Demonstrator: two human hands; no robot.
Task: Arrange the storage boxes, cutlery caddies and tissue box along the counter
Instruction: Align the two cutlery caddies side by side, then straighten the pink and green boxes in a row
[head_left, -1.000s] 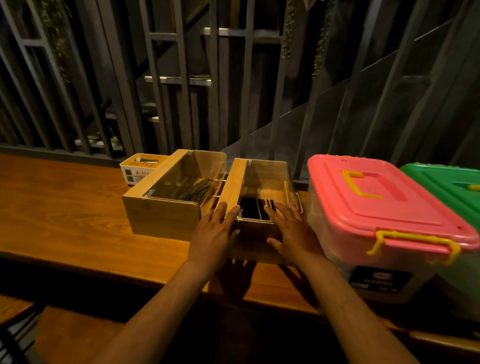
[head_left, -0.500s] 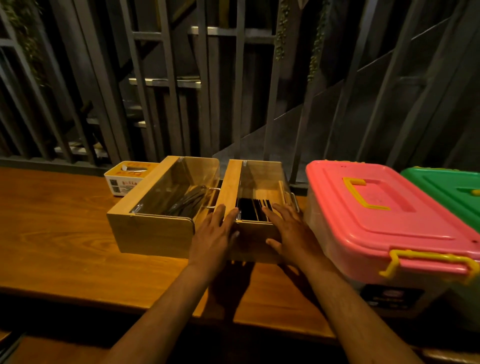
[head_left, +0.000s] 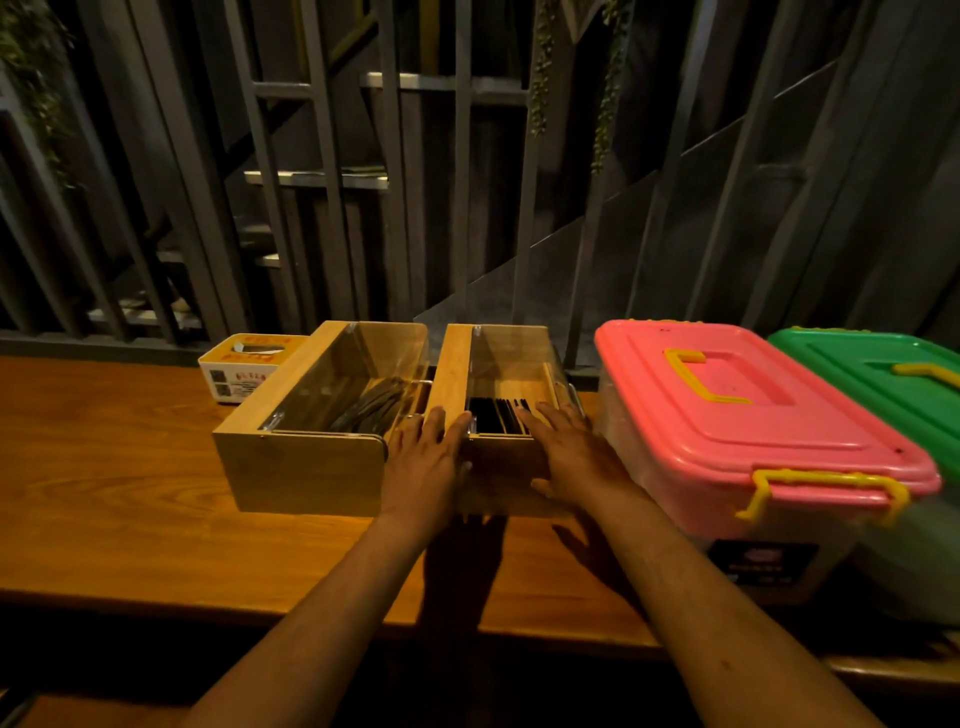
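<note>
We're still pressing flat, open left hand (head_left: 423, 462) & right hand (head_left: 576, 457) on right caddy (head_left: 498, 467), nudging it back w/ row; fingers (head_left: 550, 415) grasping nothing.

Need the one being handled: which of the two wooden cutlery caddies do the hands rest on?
The right caddy, beside the pink-lidded box; both hands lie flat against its front.

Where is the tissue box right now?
In the head view, the tissue box sits at the counter's far left, behind the left cutlery caddy, against the railing.
</note>
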